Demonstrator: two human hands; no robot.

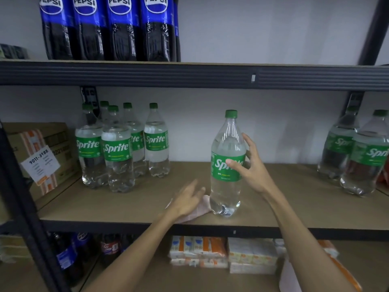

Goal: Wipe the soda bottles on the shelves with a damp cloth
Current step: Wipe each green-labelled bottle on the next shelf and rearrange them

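The lone Sprite bottle (226, 165) is stood mid-shelf, flanked by the right hand (252, 169), fingers spread, thumb on the label. The cloth (203, 208) beside its base is covered by the left hand (187, 199), fingers loosely straight. Wiping seems about to start: the cloth must be gripped and the bottle steadied.

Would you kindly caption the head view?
Right hand spread against a lone Sprite bottle on the middle shelf; left hand resting on a pale cloth beside it.
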